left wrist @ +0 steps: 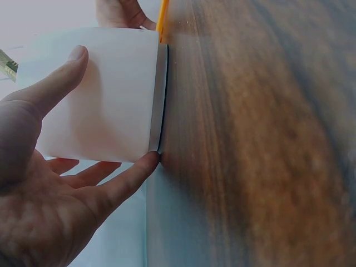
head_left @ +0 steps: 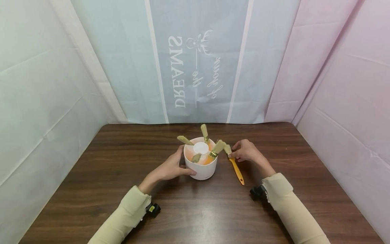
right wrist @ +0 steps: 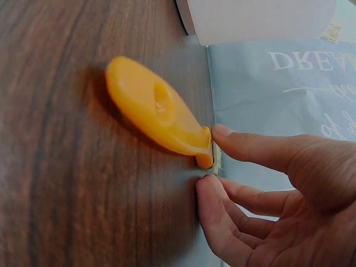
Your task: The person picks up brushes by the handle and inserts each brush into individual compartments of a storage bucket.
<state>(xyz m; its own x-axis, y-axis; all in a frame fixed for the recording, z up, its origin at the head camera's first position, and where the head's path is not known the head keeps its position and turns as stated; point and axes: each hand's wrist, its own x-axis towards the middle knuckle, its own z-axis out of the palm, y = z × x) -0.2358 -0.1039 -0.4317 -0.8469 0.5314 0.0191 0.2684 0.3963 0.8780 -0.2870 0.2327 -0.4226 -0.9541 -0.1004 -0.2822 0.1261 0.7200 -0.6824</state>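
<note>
A round white divided container (head_left: 201, 171) stands on the table, with several paintbrushes in it, bristles up. My left hand (head_left: 172, 166) grips its left side, the thumb across the front wall and the fingers round the back; the left wrist view shows a fingertip at its base. To the right lies a paintbrush (head_left: 236, 171) with a yellow handle, bristles pointing away from me. My right hand (head_left: 246, 150) pinches it near the ferrule between thumb and fingers. In the right wrist view its yellow handle (right wrist: 156, 111) points to the camera, and the bristles are mostly hidden.
The dark wooden table (head_left: 122, 203) reaches back to a pale blue cloth (head_left: 195, 67) with printed lettering. White cloth walls (head_left: 45, 101) close off both sides. One bristle head (head_left: 218, 147) leans over the container's right rim, close to the loose brush's tip.
</note>
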